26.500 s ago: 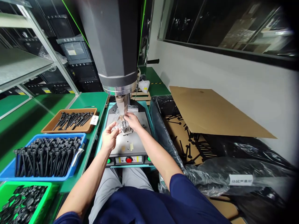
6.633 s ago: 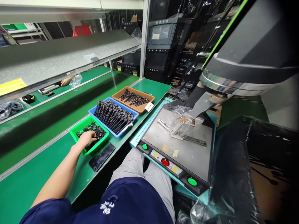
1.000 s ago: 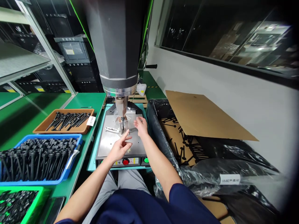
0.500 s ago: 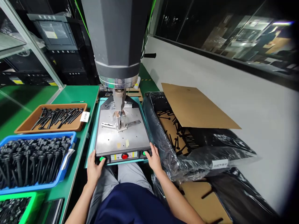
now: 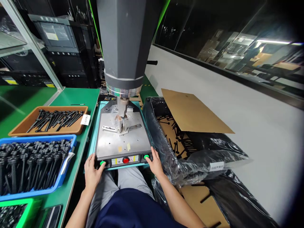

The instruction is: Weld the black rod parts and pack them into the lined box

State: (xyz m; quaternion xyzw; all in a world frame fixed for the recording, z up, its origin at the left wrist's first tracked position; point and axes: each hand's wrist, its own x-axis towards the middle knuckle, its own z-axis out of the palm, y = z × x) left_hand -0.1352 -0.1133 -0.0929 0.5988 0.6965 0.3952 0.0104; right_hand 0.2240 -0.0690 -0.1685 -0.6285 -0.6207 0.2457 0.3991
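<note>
My left hand (image 5: 92, 173) lies at the front left corner of a grey press machine's base (image 5: 118, 142). Its thumb is by the left green button (image 5: 103, 162), with the fingers apart along the side. At the front right corner, my right hand (image 5: 155, 163) rests with its thumb at the lower edge of the right green button (image 5: 146, 156) and its fingers extended. Neither hand holds anything. Between them sits a red button (image 5: 125, 160). The metal press tip (image 5: 123, 107) meets or nearly meets a small metal fixture (image 5: 122, 126); any part inside is too small to make out.
Black screw-like parts fill a blue tray (image 5: 60, 180) and an orange tray (image 5: 16, 129) on the green table at left. A bright green bin (image 5: 29, 209) stands nearer. To the right is a plastic-lined box (image 5: 163, 148) of black parts, partly under a cardboard sheet (image 5: 194, 110).
The view has shifted slightly. The press head appears lower against the base plate. More of the right green button shows beside my right thumb. Both hands stay at the base corners.
</note>
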